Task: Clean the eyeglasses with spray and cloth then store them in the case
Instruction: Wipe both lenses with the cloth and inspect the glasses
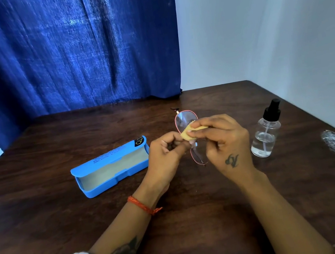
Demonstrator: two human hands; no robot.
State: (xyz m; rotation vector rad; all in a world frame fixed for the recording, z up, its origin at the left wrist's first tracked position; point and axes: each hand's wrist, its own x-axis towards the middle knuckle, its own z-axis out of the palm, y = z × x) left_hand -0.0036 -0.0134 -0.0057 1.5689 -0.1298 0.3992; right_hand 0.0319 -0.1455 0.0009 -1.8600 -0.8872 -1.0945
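Dark wood-grain tabletop (pixel 196 219), blue crinkly curtain (pixel 65 50) hanging behind. Blue hard-shell case (pixel 112 167) lying open left of centre, pale lining showing. Clear glass spray bottle (pixel 265 132) with black pump standing upright off to the right, well apart from the case. Left hand (pixel 164 155) curled, pinching the eyeglasses (pixel 186 119) near the middle, orange thread band (pixel 143 204) on the wrist. Right hand (pixel 226 140) bent over the frame, fingertips pressed together on a small yellow zigzag-edged cloth (pixel 189 133) against the lens. Thin pinkish rims, held just above the tabletop between both hands.
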